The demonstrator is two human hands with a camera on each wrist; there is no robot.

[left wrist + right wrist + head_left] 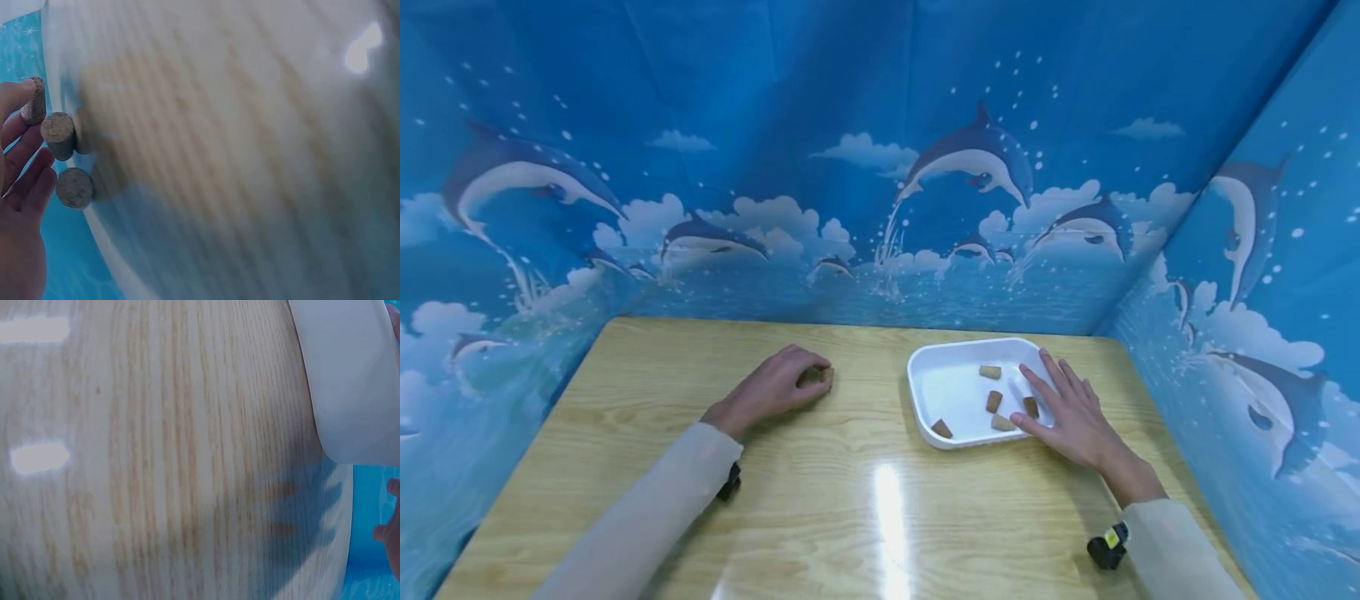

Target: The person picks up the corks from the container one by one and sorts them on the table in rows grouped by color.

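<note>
My left hand (778, 385) is at the table's far left-centre, pinching a cork (36, 106) between thumb and fingers. Two more corks, one (59, 136) and another (75, 188), stand on the table beside that hand in the left wrist view; the hand hides them in the head view. A white tray (934, 358) lies to the right with several corks in it, among them a pale one (990, 372) and a brown one (994, 402). My right hand (1071, 417) is spread over the tray's right end, fingers extended, its thumb near a pale cork (1002, 422).
The wooden table (820, 508) carries a bright light reflection near its front. Blue curtains (820, 100) printed with dolphins enclose the back and sides. Each wrist wears a small black device, such as the one (1107, 548) under the right sleeve.
</note>
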